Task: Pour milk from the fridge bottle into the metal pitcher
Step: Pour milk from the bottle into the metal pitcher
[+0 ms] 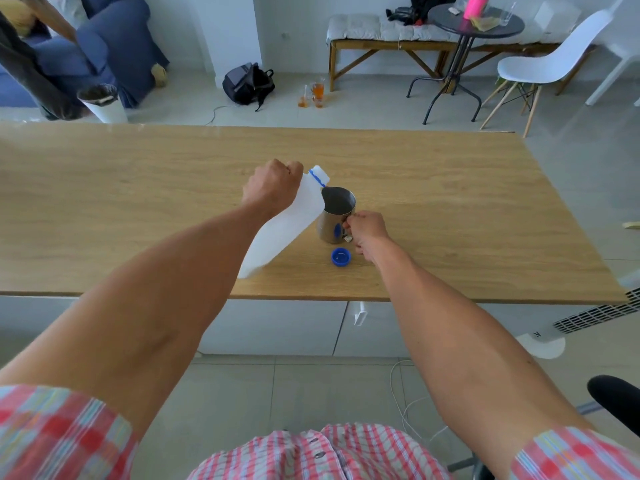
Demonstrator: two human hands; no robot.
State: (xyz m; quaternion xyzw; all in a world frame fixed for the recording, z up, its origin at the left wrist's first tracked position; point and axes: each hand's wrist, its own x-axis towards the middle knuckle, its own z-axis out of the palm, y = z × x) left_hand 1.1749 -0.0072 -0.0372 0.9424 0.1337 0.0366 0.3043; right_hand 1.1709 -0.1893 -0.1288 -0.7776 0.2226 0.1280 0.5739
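Observation:
A white plastic milk bottle [282, 226] with a blue ring at its neck is tilted to the right, its open mouth above the far rim of the metal pitcher [334, 216]. My left hand [272, 187] grips the bottle near its top, at the handle. The pitcher stands upright on the wooden table [450, 209], and my right hand [367, 233] holds its handle on the near right side. The bottle's blue cap [341, 257] lies upside down on the table just in front of the pitcher. I cannot see any milk stream or the pitcher's contents.
The table's near edge runs just below the cap. Beyond the table are a white bin [104, 102], a blue armchair [104, 46], a backpack [247, 83], glasses on the floor [313, 95], a round dark side table [474, 26], a bench and a white chair [547, 60].

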